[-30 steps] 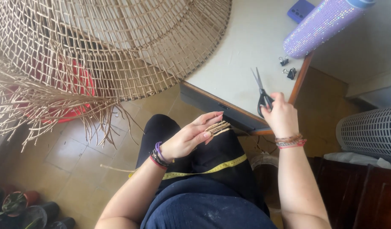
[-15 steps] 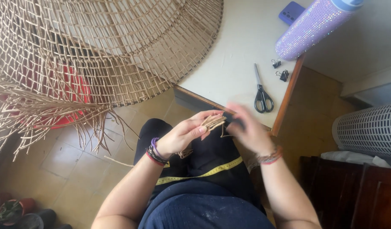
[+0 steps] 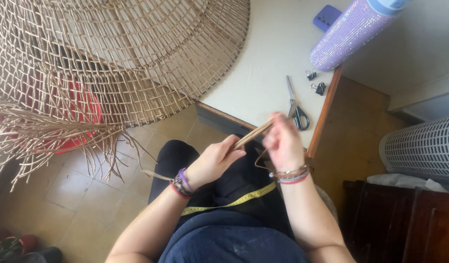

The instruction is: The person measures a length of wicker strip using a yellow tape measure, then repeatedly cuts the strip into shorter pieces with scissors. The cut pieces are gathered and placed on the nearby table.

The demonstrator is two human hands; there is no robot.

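Both hands raised over lap: left hand, right hand gripping cane strands.

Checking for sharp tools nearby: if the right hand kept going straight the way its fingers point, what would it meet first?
Probably the scissors on the white table, just beyond the right hand; depth is unclear.

Hardly any packaging or screens showed. A blue phone lay back-up on the white table, near its far edge, screen hidden. Just right of the phone, a lilac glittery cylinder with a pale blue cap lay tilted across the table's right corner. No labels or signs could be made out.
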